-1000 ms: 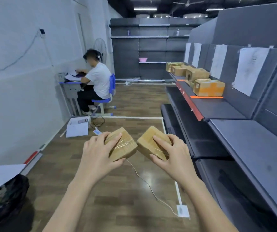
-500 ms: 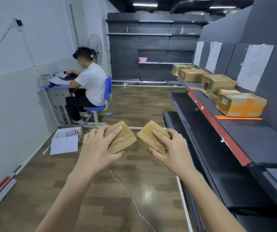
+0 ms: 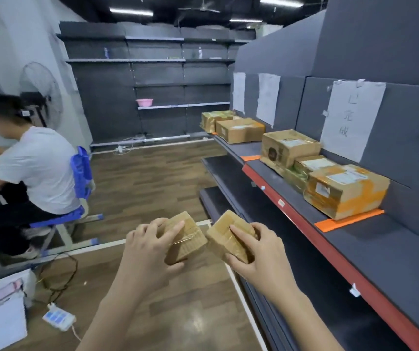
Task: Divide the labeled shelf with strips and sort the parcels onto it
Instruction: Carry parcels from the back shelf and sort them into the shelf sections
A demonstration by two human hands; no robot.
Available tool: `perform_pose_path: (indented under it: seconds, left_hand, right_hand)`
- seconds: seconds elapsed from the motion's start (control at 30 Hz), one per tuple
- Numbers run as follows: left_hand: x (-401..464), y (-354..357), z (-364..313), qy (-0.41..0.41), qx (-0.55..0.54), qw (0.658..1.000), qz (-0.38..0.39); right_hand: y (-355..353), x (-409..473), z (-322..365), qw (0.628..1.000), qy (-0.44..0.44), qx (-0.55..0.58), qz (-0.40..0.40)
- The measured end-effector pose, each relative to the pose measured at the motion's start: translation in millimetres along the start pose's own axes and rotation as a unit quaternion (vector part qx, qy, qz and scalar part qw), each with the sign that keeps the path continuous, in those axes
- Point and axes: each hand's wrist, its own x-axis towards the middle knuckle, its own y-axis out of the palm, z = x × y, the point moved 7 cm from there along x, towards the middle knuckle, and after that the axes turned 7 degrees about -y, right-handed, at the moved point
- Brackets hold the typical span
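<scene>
On shelf [image 3: 370,239]: five parcels [image 3: 345,190]; hands [image 3: 150,245] grip two more.

One head-worn camera looks forward and down the aisle, hands close below, shelf [image 3: 370,239] seemingly alongside right.

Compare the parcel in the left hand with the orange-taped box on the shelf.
The held parcel is small and plain brown; the orange-taped box is far bigger, with orange tape and white labels. The parcel is tilted in the left hand; the box lies flat on the shelf, overlapping an orange strip. Both are cardboard.
</scene>
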Motion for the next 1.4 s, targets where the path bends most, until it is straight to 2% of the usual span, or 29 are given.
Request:
perform_pose_path:
  seconds: [0.23,0.37,0.6,0.83,0.97,1.1,1.23,1.4]
  left_hand:
    - [192.9,72.9,1.3,0.028,-0.005,1.0,-0.013]
    - [301.6,100.9,-21.4,0.065,-0.04,0.997,-0.003]
    - [420.5,153.5,-100.1,0.18,-0.094,0.979,0.009]
    - [483.5,212.0,-194.8,0.341,-0.089,0.936,0.02]
    - [512.8,243.9,-231.6,0.416,-0.127,0.898,0.063]
    - [540.8,265.7,-244.9,0.485,-0.142,0.859,0.084]
    - [567.3,283.9,-235.2,0.527,-0.14,0.831,0.107]
    - [582.2,328.3,-219.8,0.534,-0.099,0.802,0.247]
  right_hand:
    - [32.3,154.6,-105.0,0.999,0.038,0.001,-0.031]
    - [16.8,240.4,-166.4,0.995,0.075,-0.035,-0.061]
    - [-6.8,282.1,-261.5,0.974,0.197,-0.082,-0.078]
    - [-23.3,259.8,-318.5,0.912,0.353,-0.158,-0.135]
    - [-25.0,255.5,-333.9,0.868,0.425,-0.185,-0.178]
    - [-5.8,262.3,-337.4,0.821,0.489,-0.192,-0.224]
    - [26.8,284.6,-334.7,0.797,0.522,-0.19,-0.237]
    - [71.5,297.8,-343.0,0.781,0.56,-0.21,-0.18]
